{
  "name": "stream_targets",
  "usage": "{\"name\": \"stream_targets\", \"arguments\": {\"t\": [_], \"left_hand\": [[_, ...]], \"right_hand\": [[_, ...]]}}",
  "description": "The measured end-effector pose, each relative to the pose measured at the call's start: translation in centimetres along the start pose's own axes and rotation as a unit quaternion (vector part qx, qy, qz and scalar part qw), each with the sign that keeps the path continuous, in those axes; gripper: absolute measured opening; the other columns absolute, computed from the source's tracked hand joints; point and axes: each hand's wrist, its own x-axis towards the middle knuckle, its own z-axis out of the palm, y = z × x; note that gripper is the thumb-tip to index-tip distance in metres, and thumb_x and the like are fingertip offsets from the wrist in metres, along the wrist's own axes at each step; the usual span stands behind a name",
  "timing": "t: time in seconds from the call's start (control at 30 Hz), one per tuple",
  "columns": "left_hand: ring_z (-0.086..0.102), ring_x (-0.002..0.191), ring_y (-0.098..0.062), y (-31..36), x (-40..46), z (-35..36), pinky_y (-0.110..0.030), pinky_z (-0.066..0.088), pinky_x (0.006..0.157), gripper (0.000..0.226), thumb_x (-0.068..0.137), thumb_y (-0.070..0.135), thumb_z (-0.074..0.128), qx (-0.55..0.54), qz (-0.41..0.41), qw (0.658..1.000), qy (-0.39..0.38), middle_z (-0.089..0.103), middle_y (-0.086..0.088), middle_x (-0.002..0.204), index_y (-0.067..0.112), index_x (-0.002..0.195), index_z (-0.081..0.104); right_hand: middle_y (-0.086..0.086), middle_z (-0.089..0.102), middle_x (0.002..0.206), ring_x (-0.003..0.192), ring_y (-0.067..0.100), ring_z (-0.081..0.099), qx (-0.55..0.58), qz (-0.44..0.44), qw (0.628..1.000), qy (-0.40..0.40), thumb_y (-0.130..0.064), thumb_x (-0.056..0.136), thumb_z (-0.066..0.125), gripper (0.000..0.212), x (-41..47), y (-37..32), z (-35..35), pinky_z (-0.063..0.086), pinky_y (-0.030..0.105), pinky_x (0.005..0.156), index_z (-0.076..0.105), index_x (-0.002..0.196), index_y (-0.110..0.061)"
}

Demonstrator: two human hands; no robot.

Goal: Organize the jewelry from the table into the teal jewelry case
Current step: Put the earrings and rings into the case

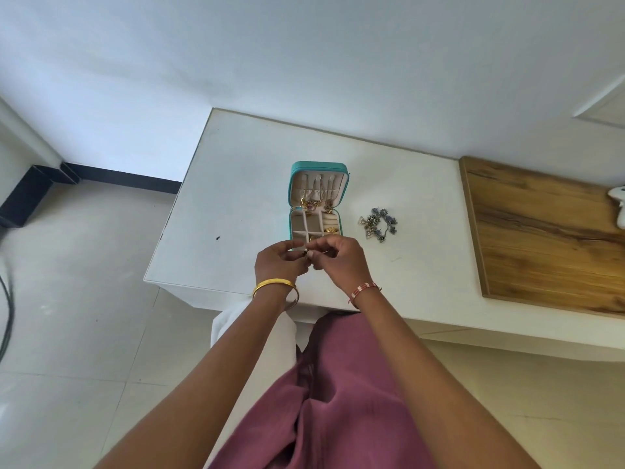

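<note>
- Teal jewelry case (317, 201) lies open on the white bench (243, 184) just beyond both hands; cream dividers, gold pieces inside.
- Left hand (277, 262) and right hand (338, 257): fingertips pinched together on a small item, too small to identify.
- Silver-blue jewelry pile (378, 224) is seen right of the hands.

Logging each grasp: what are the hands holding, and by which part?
Both hands, left hand and right hand, pinch a small dark item between fingertips; too small to identify.

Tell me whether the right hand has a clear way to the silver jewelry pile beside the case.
Probably yes: the pile lies on bare table right of the teal case, nothing between, though the right hand is pinching something small.
</note>
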Motion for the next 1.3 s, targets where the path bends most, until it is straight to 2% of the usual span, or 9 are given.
{"name": "stream_targets", "arguments": {"t": [0.07,0.27,0.33,0.43,0.57,0.8,0.97,1.13,1.3], "left_hand": [[0.066,0.083,-0.027,0.2,0.2,0.1,-0.035,0.054,0.084,0.037,0.075,-0.005,0.068,-0.021,-0.012,1.0,-0.007,0.068,-0.012,0.093,0.002,0.111,0.062],[0.065,0.083,-0.024,0.6,0.7,0.6,-0.033,0.054,0.083,0.029,0.08,-0.007,0.06,-0.068,-0.025,0.997,-0.009,0.066,-0.016,0.097,-0.001,0.108,0.063],[0.066,0.077,-0.019,0.4,0.8,0.5,-0.031,0.056,0.08,0.023,0.084,-0.002,0.058,-0.066,-0.02,0.997,0.015,0.067,-0.013,0.093,0.002,0.104,0.065],[0.065,0.076,-0.019,-0.3,0.5,0.1,-0.031,0.056,0.079,0.021,0.087,0.004,0.053,-0.066,-0.006,0.996,0.056,0.067,-0.01,0.091,0.006,0.104,0.066],[0.065,0.082,-0.024,-1.4,-0.5,0.0,-0.034,0.055,0.082,0.021,0.088,0.006,0.053,-0.081,-0.002,0.993,0.086,0.067,-0.01,0.095,0.006,0.104,0.066],[0.063,0.08,-0.021,-2.6,-1.2,0.4,-0.039,0.053,0.087,0.025,0.085,-0.001,0.052,-0.063,0.023,0.996,0.066,0.069,-0.011,0.098,0.009,0.101,0.067],[0.065,0.096,-0.024,-2.9,-1.4,0.5,-0.045,0.05,0.094,0.027,0.084,0.001,0.053,-0.005,0.044,0.998,0.051,0.07,-0.007,0.1,0.011,0.105,0.067],[0.065,0.096,-0.028,-3.1,-1.2,0.5,-0.046,0.049,0.095,0.028,0.082,-0.002,0.052,-0.023,0.036,0.998,0.051,0.069,-0.01,0.1,0.01,0.102,0.068],[0.064,0.099,-0.029,-3.0,-1.3,0.5,-0.046,0.049,0.095,0.026,0.083,-0.002,0.053,-0.032,0.036,0.997,0.056,0.069,-0.013,0.104,0.009,0.101,0.068]], "right_hand": [[0.013,0.066,0.08,0.063,0.017,0.061,0.031,0.017,0.999,-0.003,0.005,0.079,0.064,0.013,0.3,0.1,-0.5,0.056,0.029,0.072,0.067,0.091,0.001],[0.018,0.066,0.086,0.057,0.007,0.059,0.07,0.041,0.995,0.052,0.01,0.077,0.064,0.016,2.1,0.4,-1.5,0.054,0.014,0.059,0.066,0.093,0.008],[0.021,0.069,0.09,0.06,0.01,0.058,0.026,0.037,0.996,0.076,0.008,0.076,0.066,0.016,3.0,0.5,-1.3,0.055,0.018,0.063,0.067,0.091,0.007],[0.019,0.071,0.089,0.072,0.018,0.061,-0.065,0.023,0.993,0.096,0.0,0.075,0.069,0.012,4.2,0.6,-0.7,0.056,0.037,0.079,0.07,0.087,0.003],[0.02,0.071,0.088,0.078,0.03,0.067,-0.077,0.026,0.991,0.101,-0.002,0.081,0.063,0.009,4.5,0.5,-0.2,0.055,0.046,0.081,0.071,0.085,0.001],[0.014,0.065,0.107,0.095,0.027,0.062,-0.228,-0.04,0.972,0.032,0.001,0.086,0.051,0.026,2.8,0.6,0.0,0.049,0.03,0.086,0.07,0.101,-0.008],[0.014,0.051,0.113,0.107,0.03,0.052,-0.366,-0.069,0.928,-0.028,-0.004,0.09,0.047,0.036,2.4,0.4,0.8,0.049,0.037,0.087,0.06,0.121,-0.017],[0.015,0.054,0.111,0.104,0.031,0.055,-0.34,-0.067,0.938,0.018,-0.002,0.089,0.047,0.031,2.2,0.6,0.5,0.05,0.037,0.085,0.065,0.112,-0.011],[0.013,0.057,0.115,0.103,0.028,0.057,-0.281,-0.043,0.958,0.018,-0.001,0.088,0.047,0.031,2.1,0.9,0.2,0.044,0.028,0.087,0.067,0.109,-0.012]]}}
